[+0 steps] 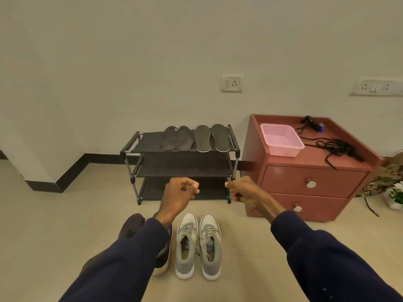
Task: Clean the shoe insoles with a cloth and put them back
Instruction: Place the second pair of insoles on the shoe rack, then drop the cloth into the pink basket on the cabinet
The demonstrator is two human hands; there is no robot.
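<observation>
While both arms, in dark blue sleeves [327, 258], are stretched forward across the lower half of the frame, the left hand [179, 192] and the right hand [243, 190] are held in the air at the centre, apart from each other, in front of the lower tiers of a black shoe rack [150, 142]. The fingers of both hands are curled into loose fists, and nothing is gripped in either.

Four insoles are laid side by side on the top shelf of the rack, just above the centre of the frame. A dark grey pair [177, 138] is placed on the left and a pair with pale edges [212, 138] on the right.

On the floor below the hands, a pair of grey sneakers [198, 247] is set with the toes toward the rack and the laces loose. A dark shoe [132, 225] is partly hidden under the left arm.

At the right of the frame, a pink basket [281, 139] and tangled black cords [335, 147] are carried on the surface of a reddish-brown drawer cabinet [314, 182]. Two wall sockets [232, 83] are seen on the wall above.
</observation>
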